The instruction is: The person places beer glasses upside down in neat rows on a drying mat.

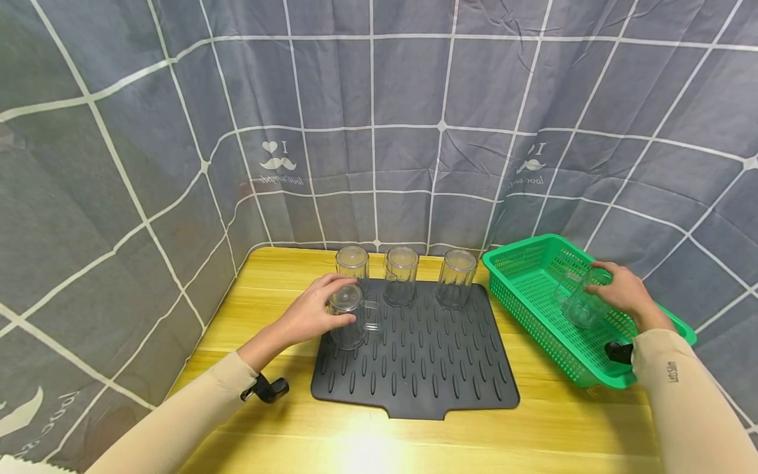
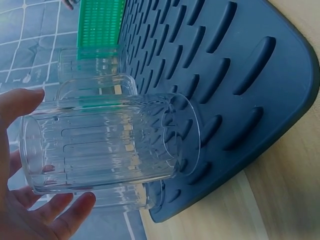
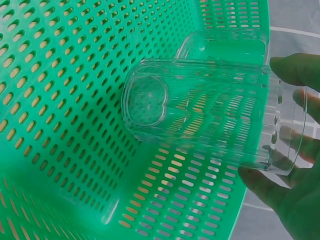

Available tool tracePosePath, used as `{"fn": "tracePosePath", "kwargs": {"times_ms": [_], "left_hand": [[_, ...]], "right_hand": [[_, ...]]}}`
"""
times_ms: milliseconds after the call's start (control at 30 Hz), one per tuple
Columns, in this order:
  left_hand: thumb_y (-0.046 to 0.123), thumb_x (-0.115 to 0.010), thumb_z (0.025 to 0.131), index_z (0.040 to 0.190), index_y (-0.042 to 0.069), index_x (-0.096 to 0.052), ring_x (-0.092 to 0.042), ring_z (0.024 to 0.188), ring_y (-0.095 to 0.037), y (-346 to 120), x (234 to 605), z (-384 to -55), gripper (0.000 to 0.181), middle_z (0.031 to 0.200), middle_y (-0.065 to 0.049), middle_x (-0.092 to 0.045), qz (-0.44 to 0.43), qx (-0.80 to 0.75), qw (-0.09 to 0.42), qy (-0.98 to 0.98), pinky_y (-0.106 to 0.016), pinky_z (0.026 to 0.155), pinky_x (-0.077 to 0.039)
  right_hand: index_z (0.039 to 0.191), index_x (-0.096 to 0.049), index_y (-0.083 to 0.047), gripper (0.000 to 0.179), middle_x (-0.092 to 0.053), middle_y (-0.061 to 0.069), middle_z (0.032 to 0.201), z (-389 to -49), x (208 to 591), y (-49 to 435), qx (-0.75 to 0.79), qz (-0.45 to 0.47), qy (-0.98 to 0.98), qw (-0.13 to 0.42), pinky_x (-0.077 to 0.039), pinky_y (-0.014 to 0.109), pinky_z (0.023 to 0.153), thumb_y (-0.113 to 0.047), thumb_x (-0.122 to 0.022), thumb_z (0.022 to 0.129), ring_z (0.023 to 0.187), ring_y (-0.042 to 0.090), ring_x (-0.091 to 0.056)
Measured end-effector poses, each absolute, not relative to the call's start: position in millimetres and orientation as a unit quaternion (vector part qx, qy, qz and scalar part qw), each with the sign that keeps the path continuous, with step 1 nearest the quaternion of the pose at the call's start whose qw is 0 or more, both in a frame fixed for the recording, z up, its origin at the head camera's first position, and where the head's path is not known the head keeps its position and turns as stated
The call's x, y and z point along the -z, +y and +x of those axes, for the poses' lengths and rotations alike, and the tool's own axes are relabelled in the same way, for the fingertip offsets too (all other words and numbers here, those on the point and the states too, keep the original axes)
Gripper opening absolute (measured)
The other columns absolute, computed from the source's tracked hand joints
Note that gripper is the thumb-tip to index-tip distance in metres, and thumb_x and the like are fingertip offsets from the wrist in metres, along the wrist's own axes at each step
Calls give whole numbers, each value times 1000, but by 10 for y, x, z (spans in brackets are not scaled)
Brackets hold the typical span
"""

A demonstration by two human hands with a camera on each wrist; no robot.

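Note:
My left hand (image 1: 316, 308) grips a clear glass mug (image 1: 348, 326), thumb on the near side and fingers on the far side of its upper end. That mug stands upside down on the left part of the black drying mat (image 1: 414, 375), its handle to the right. In the left wrist view its wide rim meets the ribbed mat. Over the green plastic basket (image 1: 533, 316), my right hand (image 1: 622, 293) holds another glass mug (image 3: 200, 115) by its upper end. This mug's base is down inside the basket, and some fingers show through the glass.
Three glass mugs stand along the mat's back edge: left (image 1: 353, 260), middle (image 1: 401, 280) and right (image 1: 456, 283). The basket sits right of the mat on the wooden table (image 1: 266, 276). A grey gridded curtain (image 1: 408, 158) hangs behind and at both sides.

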State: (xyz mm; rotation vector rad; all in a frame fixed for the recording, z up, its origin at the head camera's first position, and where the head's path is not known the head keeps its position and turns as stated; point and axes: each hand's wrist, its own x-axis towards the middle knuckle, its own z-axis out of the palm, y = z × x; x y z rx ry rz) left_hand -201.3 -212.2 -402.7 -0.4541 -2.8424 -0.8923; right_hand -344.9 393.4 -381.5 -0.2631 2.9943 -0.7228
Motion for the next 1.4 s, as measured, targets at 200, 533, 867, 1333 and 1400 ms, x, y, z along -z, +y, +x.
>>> {"fn": "tracePosePath", "kwargs": {"times_ms": [200, 533, 867, 1333, 1400], "left_hand": [[38, -82, 83, 150, 24, -49, -53, 128, -28, -2165, 4034, -1949, 76, 146, -3, -49, -137, 315, 71, -937, -53, 97, -51], [33, -82, 83, 151, 20, -46, -52, 130, -33, -2296, 4083, -1839, 78, 150, -7, -46, -115, 351, 70, -927, -50, 94, -54], [31, -83, 83, 150, 16, -46, -49, 133, -36, -2379, 4144, -1779, 78, 149, -9, -47, -98, 369, 73, -922, -51, 98, -52], [31, -82, 84, 149, 9, -47, -41, 142, -39, -2493, 4412, -1746, 76, 152, -16, -46, -77, 342, 59, -935, -59, 115, -34], [30, -82, 84, 148, 7, -47, -40, 143, -40, -2509, 4452, -1748, 76, 152, -17, -46, -76, 343, 55, -935, -59, 116, -33]], "right_hand": [[149, -35, 6, 70, -23, 47, 148, -3451, 3832, 3944, 229, -84, 969, 26, -26, 78, 101, -23, -67, 94, 130, 70, -22], [151, -33, 5, 73, -20, 48, 149, -3453, 3805, 3961, 231, -79, 969, 33, -25, 79, 101, -29, -66, 96, 131, 71, -20], [150, -35, 4, 74, -23, 49, 147, -3447, 3787, 3983, 226, -77, 970, 38, -27, 78, 100, -35, -66, 95, 130, 71, -21], [149, -36, 5, 74, -32, 46, 144, -3426, 3749, 4039, 212, -72, 974, 36, -30, 78, 98, -36, -67, 95, 125, 70, -28], [149, -35, 5, 75, -31, 46, 144, -3419, 3747, 4046, 213, -71, 974, 39, -29, 78, 98, -38, -65, 96, 125, 70, -28]]}}
